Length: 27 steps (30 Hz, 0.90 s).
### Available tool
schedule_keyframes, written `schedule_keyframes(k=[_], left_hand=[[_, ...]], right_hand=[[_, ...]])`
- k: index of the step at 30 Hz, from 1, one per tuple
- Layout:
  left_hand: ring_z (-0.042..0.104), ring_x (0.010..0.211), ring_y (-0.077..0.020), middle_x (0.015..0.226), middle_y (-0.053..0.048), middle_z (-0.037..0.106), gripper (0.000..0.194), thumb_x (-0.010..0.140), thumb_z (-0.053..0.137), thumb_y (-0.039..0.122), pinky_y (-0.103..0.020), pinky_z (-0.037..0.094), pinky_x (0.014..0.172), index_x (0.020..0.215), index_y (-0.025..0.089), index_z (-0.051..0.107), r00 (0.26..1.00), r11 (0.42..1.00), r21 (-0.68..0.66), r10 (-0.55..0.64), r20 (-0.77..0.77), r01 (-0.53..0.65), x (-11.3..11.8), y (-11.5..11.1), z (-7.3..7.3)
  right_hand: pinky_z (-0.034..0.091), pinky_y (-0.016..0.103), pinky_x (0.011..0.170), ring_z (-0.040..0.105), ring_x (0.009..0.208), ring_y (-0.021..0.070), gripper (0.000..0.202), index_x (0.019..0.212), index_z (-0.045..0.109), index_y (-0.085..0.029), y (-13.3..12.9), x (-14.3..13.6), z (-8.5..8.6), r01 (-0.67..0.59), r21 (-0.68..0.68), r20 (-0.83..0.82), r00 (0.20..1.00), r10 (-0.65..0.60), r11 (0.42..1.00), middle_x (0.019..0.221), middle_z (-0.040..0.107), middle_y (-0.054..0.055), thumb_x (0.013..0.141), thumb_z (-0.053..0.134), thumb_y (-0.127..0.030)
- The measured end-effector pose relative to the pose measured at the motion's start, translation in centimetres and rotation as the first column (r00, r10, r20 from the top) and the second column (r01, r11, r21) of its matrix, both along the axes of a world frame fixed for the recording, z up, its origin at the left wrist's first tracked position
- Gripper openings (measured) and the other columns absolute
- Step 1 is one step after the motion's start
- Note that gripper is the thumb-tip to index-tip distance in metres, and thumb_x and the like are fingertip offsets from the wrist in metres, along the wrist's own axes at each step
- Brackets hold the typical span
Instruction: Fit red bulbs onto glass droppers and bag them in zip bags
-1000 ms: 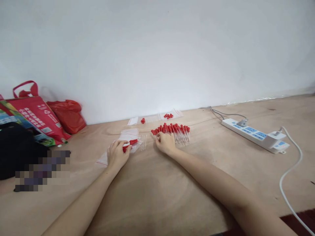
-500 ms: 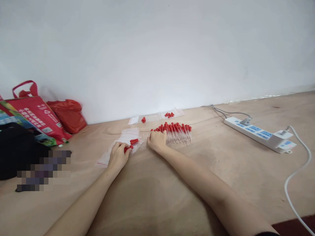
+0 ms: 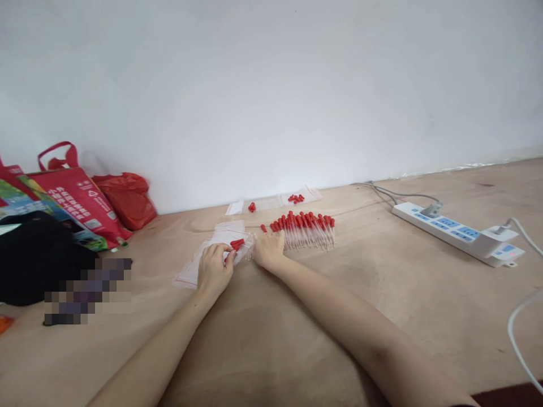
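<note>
Several clear droppers with red bulbs (image 3: 309,221) lie in a row on the wooden table. At the left end of the row is my right hand (image 3: 269,249), its fingers bent down near thin clear tubes (image 3: 250,249); what it grips is hidden. My left hand (image 3: 216,265) rests over clear plastic bags (image 3: 190,271), thumb and fingers drawn together. A bit of red shows at its fingertips. Just beyond those fingertips, loose red bulbs (image 3: 237,244) lie on the plastic.
Farther back are bags with red bulbs (image 3: 296,198) and clear tubes. A white power strip (image 3: 458,232) with cables lies right. Red shopping bags (image 3: 80,198) and a black cloth item (image 3: 38,260) stand left.
The view has shifted slightly, moving the scene to the right. A red bulb left of the row now shows apart beyond my right hand. Less red shows at my left fingertips.
</note>
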<state>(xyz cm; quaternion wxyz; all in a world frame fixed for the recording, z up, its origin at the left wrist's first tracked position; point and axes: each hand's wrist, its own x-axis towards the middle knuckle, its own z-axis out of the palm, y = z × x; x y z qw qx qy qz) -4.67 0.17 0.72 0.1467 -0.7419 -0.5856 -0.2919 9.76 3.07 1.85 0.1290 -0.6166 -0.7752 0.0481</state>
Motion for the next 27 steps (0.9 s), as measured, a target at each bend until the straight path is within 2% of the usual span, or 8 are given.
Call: schedule_keyframes(k=[3,5,9,11,14,16,20,27], left_hand=[[0.054,0.082,-0.0229,0.082,-0.006,0.061,0.010,0.078,0.043,0.023,-0.035,0.041,0.076,0.078,0.018,0.051,0.994,0.996,-0.002,-0.090,0.064,0.090,0.7,-0.5,-0.1],[0.055,0.080,-0.0219,0.081,-0.006,0.060,0.011,0.080,0.041,0.024,-0.034,0.043,0.072,0.082,0.017,0.049,0.980,0.985,-0.039,-0.161,0.117,0.166,1.4,-0.9,-0.4],[0.057,0.076,-0.0180,0.083,-0.005,0.058,0.015,0.082,0.041,0.022,-0.031,0.046,0.068,0.094,0.017,0.047,0.920,0.923,-0.136,-0.326,0.219,0.359,3.5,-2.2,-1.1],[0.056,0.077,-0.0169,0.086,-0.005,0.057,0.019,0.082,0.040,0.019,-0.030,0.046,0.069,0.099,0.017,0.048,0.891,0.883,-0.178,-0.393,0.226,0.434,4.7,-2.9,-1.0],[0.055,0.075,-0.0149,0.085,-0.003,0.055,0.018,0.083,0.040,0.017,-0.028,0.046,0.069,0.092,0.019,0.055,0.860,0.827,-0.243,-0.463,0.216,0.506,6.2,-3.8,-0.6],[0.055,0.074,-0.0140,0.083,-0.002,0.054,0.018,0.083,0.040,0.017,-0.027,0.046,0.068,0.087,0.019,0.057,0.846,0.807,-0.262,-0.474,0.245,0.529,6.7,-4.0,-0.5],[0.054,0.073,-0.0142,0.081,-0.002,0.054,0.015,0.083,0.042,0.018,-0.026,0.045,0.065,0.086,0.019,0.056,0.833,0.802,-0.267,-0.445,0.330,0.534,6.8,-3.8,-0.9],[0.055,0.071,-0.0148,0.078,-0.002,0.059,0.014,0.082,0.043,0.021,-0.027,0.044,0.065,0.085,0.018,0.056,0.805,0.794,-0.239,-0.452,0.383,0.560,6.9,-3.8,-0.9]], right_hand=[[0.024,0.040,0.079,0.053,0.087,0.0246,0.027,0.095,0.055,-0.009,-1.2,1.9,-0.6,0.031,0.163,-0.037,0.999,-0.025,0.986,0.096,0.060,0.017,0.080,0.038,-0.023],[0.024,0.039,0.076,0.054,0.081,0.0225,0.027,0.097,0.052,-0.010,-2.1,4.1,-1.3,-0.026,0.237,-0.058,0.998,0.041,0.971,0.093,0.060,0.015,0.083,0.033,-0.022],[0.024,0.033,0.075,0.054,0.077,0.0179,0.022,0.092,0.051,-0.013,-4.2,9.6,-3.0,-0.153,0.281,-0.113,0.975,0.191,0.947,0.086,0.062,0.009,0.086,0.031,-0.022],[0.025,0.030,0.073,0.054,0.078,0.0159,0.023,0.098,0.050,-0.015,-5.3,12.1,-3.5,-0.208,0.300,-0.148,0.954,0.261,0.931,0.089,0.062,0.008,0.087,0.031,-0.022],[0.025,0.029,0.072,0.054,0.079,0.0146,0.026,0.105,0.051,-0.018,-6.7,14.3,-3.7,-0.252,0.330,-0.148,0.938,0.314,0.910,0.090,0.062,0.006,0.087,0.033,-0.021],[0.025,0.028,0.071,0.053,0.077,0.0141,0.025,0.102,0.054,-0.020,-7.2,14.7,-3.5,-0.285,0.335,-0.135,0.929,0.345,0.898,0.086,0.062,0.005,0.086,0.035,-0.021],[0.024,0.029,0.071,0.052,0.070,0.0129,0.023,0.099,0.055,-0.020,-7.4,14.0,-3.0,-0.346,0.340,-0.132,0.903,0.409,0.875,0.078,0.061,0.003,0.085,0.038,-0.021],[0.023,0.029,0.072,0.053,0.076,0.0132,0.026,0.106,0.053,-0.021,-7.6,13.4,-2.8,-0.435,0.315,-0.106,0.867,0.487,0.843,0.082,0.062,0.004,0.084,0.039,-0.019]])
